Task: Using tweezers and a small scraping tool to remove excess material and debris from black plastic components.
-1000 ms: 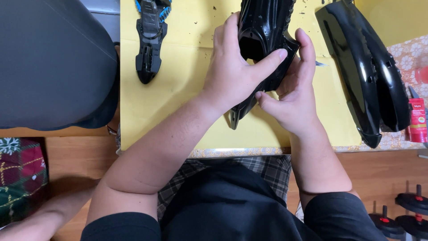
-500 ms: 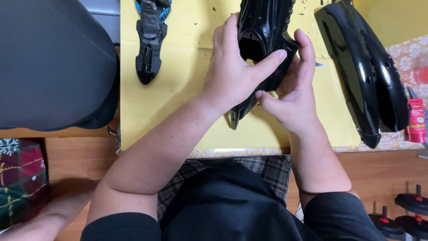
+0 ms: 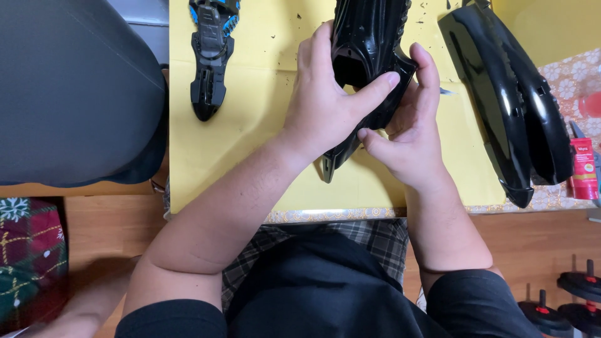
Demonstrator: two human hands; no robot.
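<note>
Both hands [image 3: 369, 112] clamped on the glossy black shell [image 3: 366, 44], mid-surface; best gripped firmly, edges aligned, pressure even.

The black shell [image 3: 369, 44] runs off the top edge, and its middle is hidden behind the left hand [image 3: 328, 103]. The right hand [image 3: 413, 141] covers its far side. The blue-black part [image 3: 211, 56] is cut off at the top; the red tube [image 3: 583, 169] seems partly cropped.
</note>
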